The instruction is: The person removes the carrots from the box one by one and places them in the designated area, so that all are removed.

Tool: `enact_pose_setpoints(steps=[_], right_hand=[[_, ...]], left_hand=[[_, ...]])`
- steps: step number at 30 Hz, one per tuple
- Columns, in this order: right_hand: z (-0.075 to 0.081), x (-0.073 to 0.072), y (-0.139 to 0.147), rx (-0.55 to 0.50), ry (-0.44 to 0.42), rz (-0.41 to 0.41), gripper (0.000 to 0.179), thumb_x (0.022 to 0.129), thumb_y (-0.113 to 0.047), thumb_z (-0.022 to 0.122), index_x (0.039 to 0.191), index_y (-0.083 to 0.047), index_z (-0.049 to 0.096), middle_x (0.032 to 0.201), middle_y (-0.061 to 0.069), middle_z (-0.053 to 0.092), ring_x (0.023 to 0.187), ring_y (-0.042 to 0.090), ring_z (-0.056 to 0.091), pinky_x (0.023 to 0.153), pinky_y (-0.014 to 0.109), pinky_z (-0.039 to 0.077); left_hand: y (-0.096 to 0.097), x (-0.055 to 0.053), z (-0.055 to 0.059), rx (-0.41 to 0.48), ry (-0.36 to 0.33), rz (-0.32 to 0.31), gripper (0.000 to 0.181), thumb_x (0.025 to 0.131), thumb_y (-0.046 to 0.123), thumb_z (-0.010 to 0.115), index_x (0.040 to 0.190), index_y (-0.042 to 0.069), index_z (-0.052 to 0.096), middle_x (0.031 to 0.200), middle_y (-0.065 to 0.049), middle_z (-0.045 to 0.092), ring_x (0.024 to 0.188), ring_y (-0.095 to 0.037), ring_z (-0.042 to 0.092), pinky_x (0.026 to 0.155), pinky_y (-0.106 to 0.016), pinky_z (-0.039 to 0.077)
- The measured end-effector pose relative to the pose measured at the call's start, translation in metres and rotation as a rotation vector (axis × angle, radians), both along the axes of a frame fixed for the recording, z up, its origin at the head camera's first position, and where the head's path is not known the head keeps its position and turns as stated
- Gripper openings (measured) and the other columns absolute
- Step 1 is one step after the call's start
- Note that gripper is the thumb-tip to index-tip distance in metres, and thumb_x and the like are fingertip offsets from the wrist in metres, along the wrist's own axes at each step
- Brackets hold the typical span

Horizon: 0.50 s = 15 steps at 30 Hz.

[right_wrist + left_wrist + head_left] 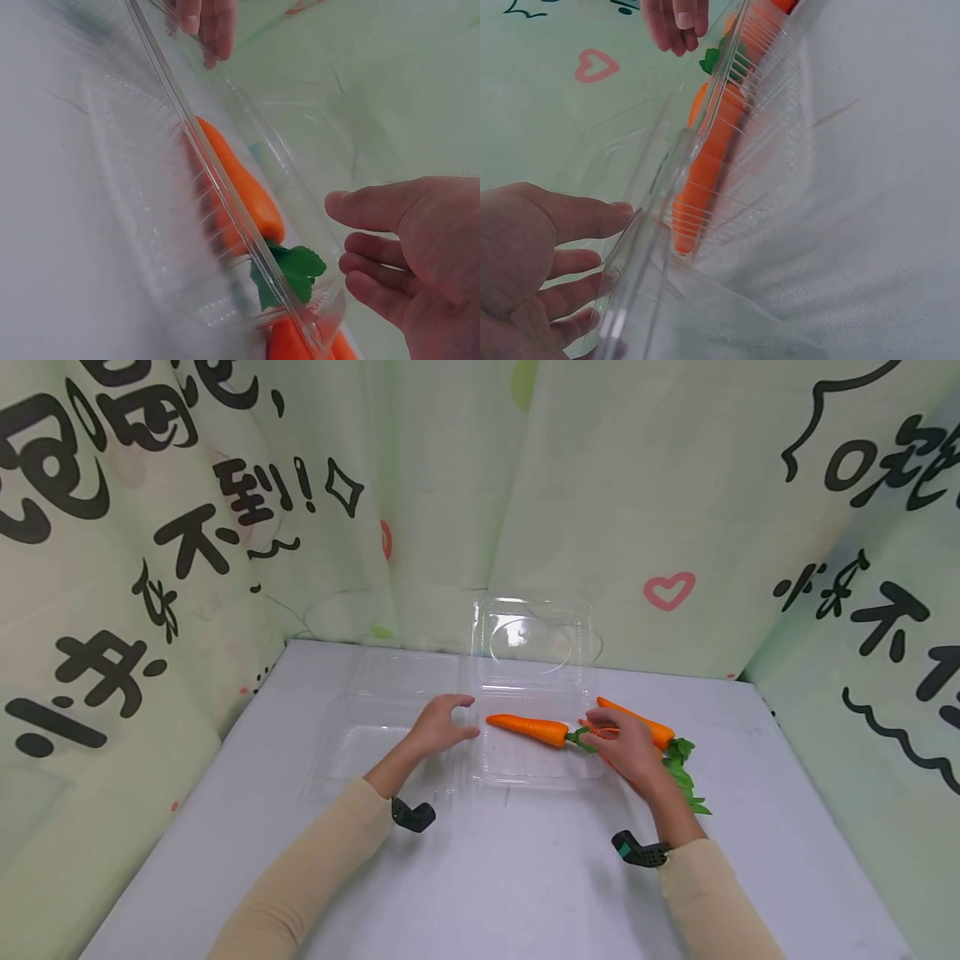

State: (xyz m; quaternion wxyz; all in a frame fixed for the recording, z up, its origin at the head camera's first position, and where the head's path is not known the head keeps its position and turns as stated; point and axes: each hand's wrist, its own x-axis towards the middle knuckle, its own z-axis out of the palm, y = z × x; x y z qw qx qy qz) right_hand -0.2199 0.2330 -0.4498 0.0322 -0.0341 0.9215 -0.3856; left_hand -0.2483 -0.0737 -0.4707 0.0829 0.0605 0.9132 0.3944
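A clear plastic clamshell box [517, 767] lies open in the middle of the table, its lid [573, 635] tipped up at the back. An orange carrot [528, 728] with a short green top [296, 274] lies inside, tip to the left. My left hand [441, 728] is at the box's left side, thumb and fingers spread apart, fingertips right at the rim in the left wrist view. At the right end my right hand [626, 745] is beside the carrot's green top, thumb held apart from the fingers. Nothing is between the fingers of either hand.
More carrots [656, 728] with green leaves [681, 768] lie on the table right of the box, partly hidden by my right hand. Another clear plastic box [367, 745] stands at the left. Printed curtains [600, 510] surround the white table [517, 877].
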Motion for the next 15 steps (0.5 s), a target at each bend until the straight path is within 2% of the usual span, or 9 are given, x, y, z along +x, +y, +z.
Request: enact_pose_setpoints(steps=[7, 15], right_hand=[[-0.001, -0.005, -0.006, -0.018, 0.001, 0.014, 0.044, 0.089, -0.018, 0.07, 0.129, -0.004, 0.057, 0.129, 0.018, 0.061, 0.12, 0.034, 0.057, 0.099, 0.047, 0.052], [-0.002, -0.01, -0.013, 0.019, 0.035, 0.058, 0.046, 0.087, -0.015, 0.071, 0.128, 0.002, 0.057, 0.125, 0.023, 0.061, 0.116, 0.037, 0.059, 0.1, 0.049, 0.05]], left_hand=[[0.001, -0.001, -0.001, 0.002, -0.008, 0.01, 0.055, 0.087, 0.022, 0.072, 0.138, 0.015, 0.053, 0.144, -0.007, 0.05, 0.135, -0.028, 0.043, 0.111, -0.047, 0.042], [0.002, -0.002, -0.001, -0.004, -0.018, 0.024, 0.056, 0.086, 0.022, 0.073, 0.138, 0.016, 0.053, 0.144, -0.006, 0.05, 0.136, -0.028, 0.042, 0.111, -0.048, 0.041]])
